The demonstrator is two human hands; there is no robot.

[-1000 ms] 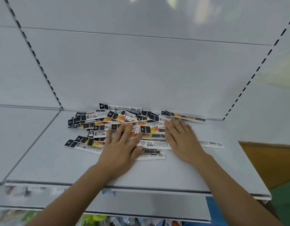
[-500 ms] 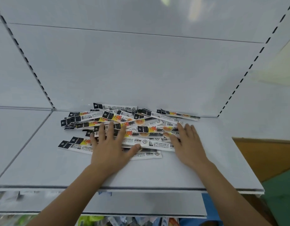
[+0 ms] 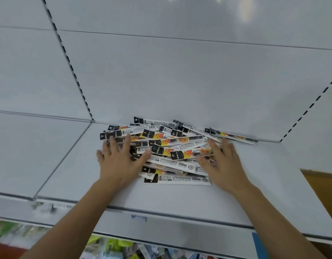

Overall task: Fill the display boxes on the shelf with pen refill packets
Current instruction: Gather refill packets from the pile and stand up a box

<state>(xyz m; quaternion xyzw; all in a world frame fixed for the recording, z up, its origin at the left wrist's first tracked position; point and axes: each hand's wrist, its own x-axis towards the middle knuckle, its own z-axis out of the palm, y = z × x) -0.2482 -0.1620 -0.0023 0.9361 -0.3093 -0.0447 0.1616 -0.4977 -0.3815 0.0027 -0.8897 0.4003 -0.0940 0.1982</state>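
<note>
Loose heap of long white, black and yellow pen refill packets (image 3: 172,150) on white metal shelf (image 3: 180,199), against back panel; flanked by left hand (image 3: 120,161) and right hand (image 3: 225,163), fingers spread flat, gripping nothing; best squared by pressing both ends inward evenly; no display boxes visible.

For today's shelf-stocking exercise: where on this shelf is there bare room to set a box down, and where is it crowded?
Bare shelf runs along the front edge, between the pile of refill packets and the lip. More lies to the left of the left hand and to the right of the right hand. The middle back, against the rear panel, is crowded.
</note>
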